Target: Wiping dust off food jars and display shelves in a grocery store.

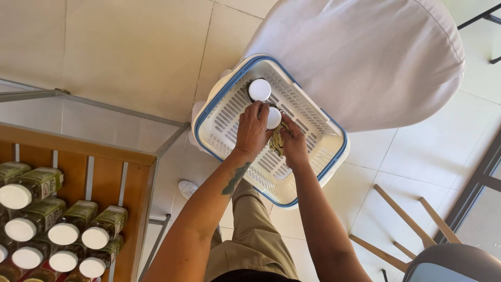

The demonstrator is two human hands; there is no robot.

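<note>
Gripping a jar (276, 137) (another jar (259, 89) beside) in basket (329, 169).

**White, blue and wood tones**

The slotted basket (313, 156) is white with a blue rim. Jars inside it (260, 89) have white lids. The shelf (133, 193) is orange-brown wood, its jars (31, 188) green-labelled, white-capped. Trousers (255, 235) are khaki.

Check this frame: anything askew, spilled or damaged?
Nothing stands out. Both hands, left and right, grip a white-lidded jar inside the basket; another jar stands upright. Shelf jars lie in rows. No spills.
</note>
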